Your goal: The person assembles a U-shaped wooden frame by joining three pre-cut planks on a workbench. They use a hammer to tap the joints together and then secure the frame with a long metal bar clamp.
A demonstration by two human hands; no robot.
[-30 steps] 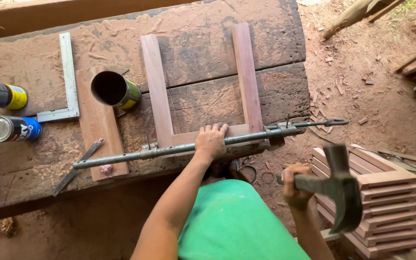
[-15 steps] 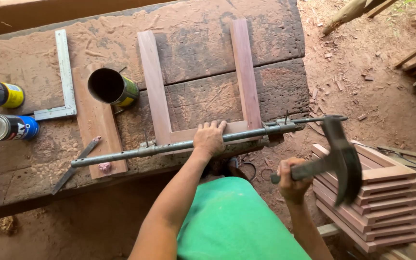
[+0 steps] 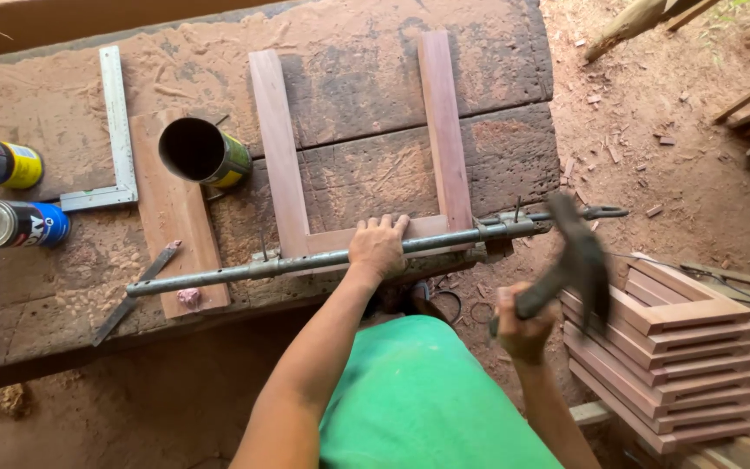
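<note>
a: left hand (image 3: 378, 247) pressed flat over the bar clamp (image 3: 332, 259), fingers curled on the pipe and on the lower rail of the wooden frame (image 3: 358, 152). right hand (image 3: 524, 323) closed tight round the handle of a hammer (image 3: 576, 265), head raised just beside the clamp's right end.

b: how far along, judging by the layout?

a: looks mid-assembly. three frame pieces already joined in a u-shape, lying on the counter (image 3: 496, 69) with the clamp across the bottom joint. no top rail fitted; far ends of both side pieces open. stack of finished frames (image 3: 670, 347) down on the right, near the hammer.

b: anything hard to make out?

a: plenty. hammer head blurred, so no telling which face points down. clamp jaw under the counter edge hidden. joints beneath the left grip covered. open tin (image 3: 204, 152) on a loose board (image 3: 171, 217), contents dark. two spray cans (image 3: 2, 191) and a steel square (image 3: 115, 130) at left, well apart from both hands.
</note>
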